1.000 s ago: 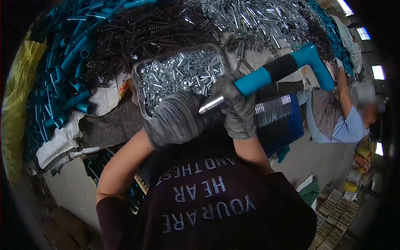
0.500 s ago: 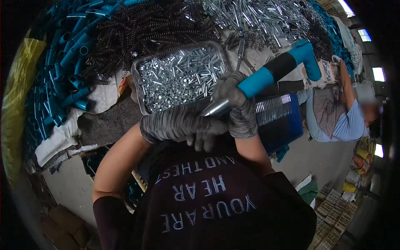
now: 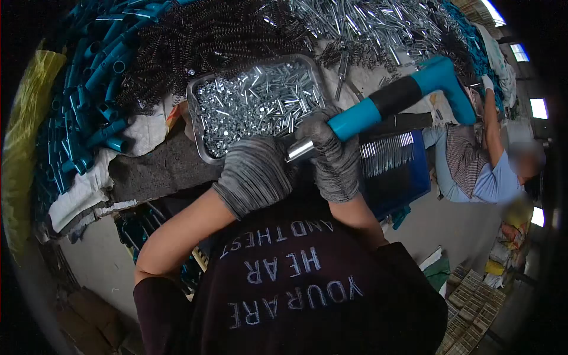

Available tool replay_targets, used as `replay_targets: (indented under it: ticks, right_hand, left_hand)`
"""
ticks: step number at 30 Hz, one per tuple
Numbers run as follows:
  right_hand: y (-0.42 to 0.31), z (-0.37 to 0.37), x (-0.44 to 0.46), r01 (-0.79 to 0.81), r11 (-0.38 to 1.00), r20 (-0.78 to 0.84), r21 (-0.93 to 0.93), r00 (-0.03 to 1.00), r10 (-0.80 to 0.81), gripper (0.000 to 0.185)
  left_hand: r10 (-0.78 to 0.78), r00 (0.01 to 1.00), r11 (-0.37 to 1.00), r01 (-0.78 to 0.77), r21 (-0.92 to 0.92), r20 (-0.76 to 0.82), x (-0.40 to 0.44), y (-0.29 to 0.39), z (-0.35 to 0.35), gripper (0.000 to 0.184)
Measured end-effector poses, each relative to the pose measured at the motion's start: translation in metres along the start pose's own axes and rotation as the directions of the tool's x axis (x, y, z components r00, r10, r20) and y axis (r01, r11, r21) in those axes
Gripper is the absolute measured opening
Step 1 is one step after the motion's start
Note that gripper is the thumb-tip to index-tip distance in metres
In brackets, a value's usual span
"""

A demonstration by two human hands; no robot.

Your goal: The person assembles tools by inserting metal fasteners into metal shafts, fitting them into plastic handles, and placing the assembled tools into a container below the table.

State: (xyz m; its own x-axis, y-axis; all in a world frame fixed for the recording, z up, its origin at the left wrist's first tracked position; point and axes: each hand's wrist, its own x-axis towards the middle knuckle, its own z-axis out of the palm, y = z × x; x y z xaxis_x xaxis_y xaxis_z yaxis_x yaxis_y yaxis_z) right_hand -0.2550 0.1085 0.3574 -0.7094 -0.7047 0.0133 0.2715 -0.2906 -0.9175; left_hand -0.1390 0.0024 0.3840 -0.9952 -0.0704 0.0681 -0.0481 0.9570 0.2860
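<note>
In the middle of the head view, my right hand (image 3: 334,151), in a grey knit glove, is wrapped round a teal tube (image 3: 358,120) with a black band, a bent far end and a bare silver metal tip. The tube slants up to the right. My left hand (image 3: 255,174), gloved alike, is closed just left of the metal tip; its fingertips are turned away, so anything inside them is hidden. Right behind both hands sits a metal tray (image 3: 197,127) of small shiny pins and cylinders.
Dark coil springs (image 3: 219,38) are heaped behind the tray, with silver metal tubes (image 3: 370,26) to their right. Teal tubes (image 3: 89,89) pile up at left. A blue bin (image 3: 421,168) with metal rods stands at right. Beyond it a person (image 3: 482,165) reaches to the table.
My left hand has turned and closed, its fingers no longer hanging below the tube's tip. The tube's bent end has swung slightly right and down in my right hand.
</note>
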Motion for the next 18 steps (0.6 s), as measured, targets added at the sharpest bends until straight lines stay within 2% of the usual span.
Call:
replay_targets:
  ticks: [1,2,3,4,5,6,7,8,9,10,11,12,13,14,15,16,17,18]
  right_hand:
    - [0.006,-0.006,-0.008,0.048,0.993,0.017,-0.104,0.999,-0.047,0.025]
    - [0.008,-0.008,-0.018,0.100,0.974,0.042,-0.204,0.995,-0.093,0.023]
    - [0.004,-0.003,-0.023,0.325,0.826,0.154,-0.460,0.946,-0.287,0.031]
    - [0.000,-0.008,-0.028,0.396,0.742,0.374,-0.541,0.904,-0.210,0.031]
    - [-0.006,-0.018,-0.030,0.483,0.648,0.566,-0.588,0.819,-0.097,0.031]
    - [0.006,-0.034,-0.033,0.451,0.597,0.688,-0.663,0.681,0.249,0.031]
    - [0.003,-0.039,-0.039,-0.163,0.743,0.425,-0.650,0.732,0.532,0.035]
    - [-0.002,-0.046,-0.045,-0.714,0.585,0.215,-0.385,0.547,0.809,0.040]
    - [0.006,-0.080,-0.044,-0.719,0.575,0.209,-0.392,0.539,0.816,0.040]
    - [0.025,-0.135,-0.040,-0.698,0.635,0.295,-0.332,0.562,0.772,0.047]
    - [0.036,-0.163,-0.039,-0.677,0.686,0.379,-0.267,0.581,0.720,0.055]
    - [-0.004,-0.130,-0.048,-0.848,0.515,0.243,0.124,0.530,0.813,0.065]
    - [-0.002,-0.132,-0.044,-0.811,0.582,0.276,-0.054,0.548,0.789,0.070]
    - [0.004,-0.136,-0.039,-0.739,0.635,0.317,-0.224,0.561,0.765,0.075]
    - [0.016,-0.136,-0.036,-0.532,0.689,0.321,-0.492,0.626,0.711,0.070]
    - [0.022,-0.120,-0.031,-0.448,0.662,0.325,-0.601,0.620,0.714,0.065]
    - [0.031,-0.100,-0.029,-0.352,0.625,0.330,-0.697,0.616,0.716,0.060]
    - [0.046,-0.090,-0.031,-0.253,0.587,0.292,-0.770,0.678,0.675,0.049]
  left_hand:
    - [-0.328,0.909,0.897,0.385,-0.215,0.258,0.006,0.015,-0.017,0.024]
    - [-0.361,0.927,0.891,0.374,-0.257,0.100,-0.004,0.018,0.002,0.029]
    - [-0.306,0.952,0.904,0.296,-0.308,0.016,-0.014,0.017,0.020,0.028]
    - [-0.252,0.966,0.911,0.213,-0.353,-0.066,-0.024,0.015,0.044,0.028]
    - [-0.191,0.975,0.927,0.143,-0.347,-0.110,-0.034,0.013,0.086,0.029]
    - [-0.138,0.984,0.915,0.170,-0.367,0.112,-0.046,0.003,0.113,0.029]
    - [-0.068,0.943,0.902,0.198,-0.384,0.326,-0.053,-0.005,0.120,0.030]
    - [-0.058,0.835,0.810,0.360,-0.463,0.547,-0.052,-0.016,0.127,0.033]
    - [-0.075,0.832,0.814,0.370,-0.448,0.550,-0.056,-0.030,0.129,0.034]
    - [-0.094,0.827,0.815,0.383,-0.434,0.554,-0.061,-0.041,0.132,0.035]
    - [-0.164,0.742,0.828,0.462,-0.319,0.650,-0.060,-0.048,0.126,0.035]
    - [-0.238,0.859,0.832,0.421,-0.360,0.453,-0.072,-0.057,0.139,0.036]
    - [-0.307,0.923,0.842,0.378,-0.386,0.233,-0.087,-0.067,0.163,0.038]
    - [-0.364,0.904,0.715,0.426,-0.554,0.225,-0.094,-0.080,0.198,0.044]
    - [-0.349,0.934,0.850,0.351,-0.393,0.077,-0.098,-0.095,0.230,0.044]
    - [-0.300,0.952,0.939,0.283,-0.196,-0.064,-0.100,-0.106,0.248,0.045]
    - [-0.316,0.947,0.933,0.297,-0.201,-0.066,-0.099,-0.109,0.249,0.045]
    - [-0.404,0.908,0.847,0.326,-0.420,-0.109,-0.096,-0.108,0.248,0.045]
